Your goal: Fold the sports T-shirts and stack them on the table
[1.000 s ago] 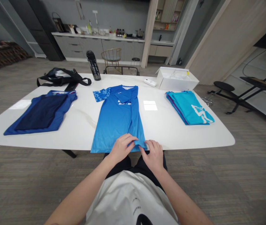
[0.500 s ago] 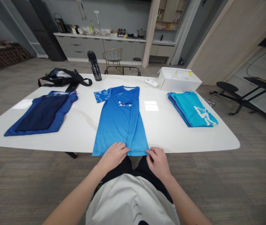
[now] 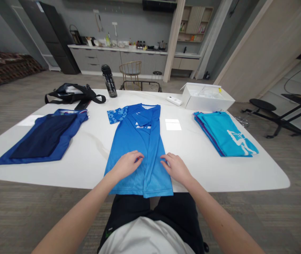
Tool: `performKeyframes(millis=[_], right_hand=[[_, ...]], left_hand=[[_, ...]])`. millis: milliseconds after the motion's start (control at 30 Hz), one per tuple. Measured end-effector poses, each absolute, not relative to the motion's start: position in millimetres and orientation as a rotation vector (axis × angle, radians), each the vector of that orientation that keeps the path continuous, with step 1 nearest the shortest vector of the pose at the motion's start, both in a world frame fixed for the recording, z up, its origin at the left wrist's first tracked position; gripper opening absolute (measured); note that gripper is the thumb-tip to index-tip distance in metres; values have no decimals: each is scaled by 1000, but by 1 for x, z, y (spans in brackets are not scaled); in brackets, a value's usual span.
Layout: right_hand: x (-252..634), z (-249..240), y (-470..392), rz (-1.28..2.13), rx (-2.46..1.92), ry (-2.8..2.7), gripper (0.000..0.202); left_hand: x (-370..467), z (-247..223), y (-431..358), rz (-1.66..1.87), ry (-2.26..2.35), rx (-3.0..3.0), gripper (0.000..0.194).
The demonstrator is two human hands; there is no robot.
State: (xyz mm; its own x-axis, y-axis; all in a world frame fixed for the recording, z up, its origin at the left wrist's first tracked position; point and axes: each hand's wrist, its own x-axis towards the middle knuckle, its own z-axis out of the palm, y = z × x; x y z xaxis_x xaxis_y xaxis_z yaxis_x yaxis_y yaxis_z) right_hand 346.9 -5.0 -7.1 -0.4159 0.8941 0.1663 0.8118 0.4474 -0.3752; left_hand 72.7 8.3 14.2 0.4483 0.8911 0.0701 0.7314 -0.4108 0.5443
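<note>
A blue T-shirt (image 3: 131, 141) lies on the white table (image 3: 193, 173), its right side folded inward and its left sleeve spread out with a wavy pattern. Its hem hangs slightly over the near edge. My left hand (image 3: 129, 163) is over the middle of the shirt, fingers curved and apart from the thumb, holding nothing. Beside the shirt's right edge, my right hand (image 3: 175, 166) has its fingers bent and loosely parted, with nothing in them. Whether the fingertips touch the cloth is hard to tell.
Folded dark and blue clothes (image 3: 44, 135) lie at left, a turquoise stack (image 3: 227, 134) at right. Along the back are a black bag (image 3: 73, 93), a phone (image 3: 82, 104), a dark bottle (image 3: 109, 81), a white remote (image 3: 174, 101) and a white box (image 3: 207, 98).
Both hands have let go of the hem and moved forward up the shirt. The hem now sits lower in view, and the camera view has shifted a little.
</note>
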Motion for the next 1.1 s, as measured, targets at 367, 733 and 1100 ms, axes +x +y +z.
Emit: performKeyframes(millis=[367, 733, 1100], right_hand=[[345, -6, 113, 366, -1475, -2323, 19], [348, -18, 366, 258, -1770, -2121, 36], [335, -32, 456, 264, -1733, -2284, 21]], left_hand=[[72, 9, 225, 483, 1938, 2237, 35], [80, -24, 343, 295, 2179, 2187, 38], [63, -12, 350, 863, 1739, 2056, 27]])
